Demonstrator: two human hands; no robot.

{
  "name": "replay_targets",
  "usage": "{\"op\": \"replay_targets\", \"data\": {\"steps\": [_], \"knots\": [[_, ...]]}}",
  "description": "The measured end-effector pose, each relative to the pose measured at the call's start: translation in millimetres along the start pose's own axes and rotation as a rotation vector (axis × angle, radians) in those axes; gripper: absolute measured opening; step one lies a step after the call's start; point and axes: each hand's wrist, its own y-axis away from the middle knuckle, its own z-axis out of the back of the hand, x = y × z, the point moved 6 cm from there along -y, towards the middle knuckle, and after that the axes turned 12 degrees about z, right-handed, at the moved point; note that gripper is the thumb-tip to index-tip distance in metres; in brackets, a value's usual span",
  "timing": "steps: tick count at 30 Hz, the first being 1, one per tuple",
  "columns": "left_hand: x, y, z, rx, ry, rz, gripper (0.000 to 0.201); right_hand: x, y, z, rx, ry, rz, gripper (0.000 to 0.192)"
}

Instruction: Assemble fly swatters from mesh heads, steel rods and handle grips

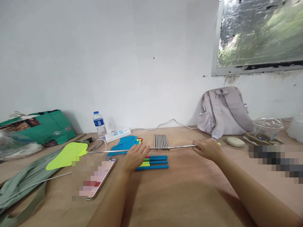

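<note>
My left hand [136, 156] and my right hand [206, 148] are both closed on a telescopic fly swatter [67, 155]. Its metal rod runs level from side to side, with the yellow-green mesh head out to the left and a bit of yellow-green showing past my right hand. Behind the rod lies a row of short metal tubes [161, 141]. Several blue tubes [158, 166], some with red, green or yellow parts, lie close to my left hand, which hides their left ends. Flat blue pieces [125, 142] rest behind that hand.
On the left are a phone [104, 176], a grey-green bag [26, 179], a green shopping bag [47, 126] and a water bottle [98, 123]. A power strip [118, 134] sits near the wall. Rightward stand a grey backpack [224, 110], a white oval case [235, 142] and a clear plastic cup [267, 126].
</note>
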Motion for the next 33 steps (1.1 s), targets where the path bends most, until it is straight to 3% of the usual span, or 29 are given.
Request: {"op": "replay_targets", "data": {"steps": [10,24,28,33], "knots": [[22,9,6.0,-0.058,-0.087,-0.025,0.013,-34,20,-10,-0.006,0.050,0.018,0.028],[27,11,11.0,-0.046,-0.029,-0.050,0.017,-33,25,-15,-0.040,0.079,0.139,0.026],[30,12,5.6,-0.022,0.016,0.024,0.018,-29,24,-13,-0.026,0.063,0.069,0.025],[36,12,-4.6,-0.033,0.130,0.234,0.016,-25,19,-15,0.030,0.012,-0.100,0.025]]}}
